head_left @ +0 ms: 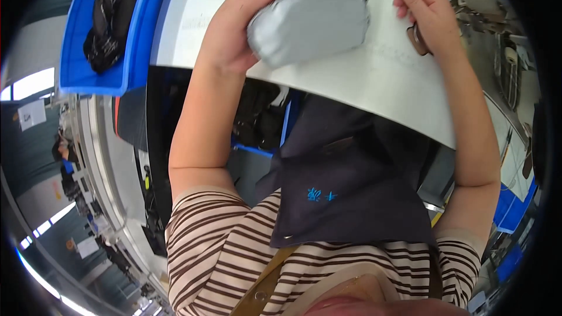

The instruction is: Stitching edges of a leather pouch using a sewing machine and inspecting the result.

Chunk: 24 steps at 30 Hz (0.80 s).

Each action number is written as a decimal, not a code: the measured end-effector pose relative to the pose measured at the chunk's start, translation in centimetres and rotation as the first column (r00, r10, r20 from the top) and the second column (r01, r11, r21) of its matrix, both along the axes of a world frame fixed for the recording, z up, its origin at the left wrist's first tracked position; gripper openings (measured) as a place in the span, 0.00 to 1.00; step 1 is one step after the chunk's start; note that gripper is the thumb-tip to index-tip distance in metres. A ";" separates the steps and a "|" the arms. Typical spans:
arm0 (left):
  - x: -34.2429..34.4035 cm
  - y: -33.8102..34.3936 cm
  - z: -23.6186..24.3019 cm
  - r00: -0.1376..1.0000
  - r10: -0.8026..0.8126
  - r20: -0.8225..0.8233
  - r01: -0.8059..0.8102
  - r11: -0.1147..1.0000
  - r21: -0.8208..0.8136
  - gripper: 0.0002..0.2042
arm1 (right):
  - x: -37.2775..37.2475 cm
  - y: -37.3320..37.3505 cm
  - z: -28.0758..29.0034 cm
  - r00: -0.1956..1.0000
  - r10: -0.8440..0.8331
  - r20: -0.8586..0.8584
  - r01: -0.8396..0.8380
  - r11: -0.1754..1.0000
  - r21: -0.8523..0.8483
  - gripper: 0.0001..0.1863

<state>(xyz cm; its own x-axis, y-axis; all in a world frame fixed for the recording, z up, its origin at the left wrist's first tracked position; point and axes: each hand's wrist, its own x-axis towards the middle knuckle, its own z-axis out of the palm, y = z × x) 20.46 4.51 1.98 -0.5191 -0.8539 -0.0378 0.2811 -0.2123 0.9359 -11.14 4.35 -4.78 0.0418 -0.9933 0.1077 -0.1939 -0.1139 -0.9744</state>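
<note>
A silver-grey pouch point(313, 26) with a dark upper edge, apparently a zipper, is tilted above the white table. My left hand point(237, 23) grips its left end, the thumb up by the dark edge. To the right of the pouch and apart from it, my right hand point(430, 14) has its fingers curled in. A small brown curved piece point(418, 41), like a handle, sticks out beneath the palm of that hand. The rest of the piece is hidden, so its kind cannot be made out.
The white table point(374, 88) curves around in front of me. At its left stands a blue bin point(136, 41) with black plastic-wrapped goods point(111, 17). Dark items point(257, 114) lie in a blue container below the table edge. Metal equipment point(509, 70) lines the right side.
</note>
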 end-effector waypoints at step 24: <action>-7.7 8.5 -0.2 0.851 0.490 -0.189 -0.467 0.870 0.155 0.08 | 4.7 6.2 4.9 0.971 -0.058 -0.231 -0.121 0.714 -0.690 0.02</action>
<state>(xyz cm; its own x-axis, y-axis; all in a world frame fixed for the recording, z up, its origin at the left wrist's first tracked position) 12.79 12.97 1.79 -0.0518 -0.9962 -0.0706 0.5637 -0.0875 0.8213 -6.42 10.56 0.09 0.1833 -0.6365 0.7492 -0.3745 -0.7498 -0.5454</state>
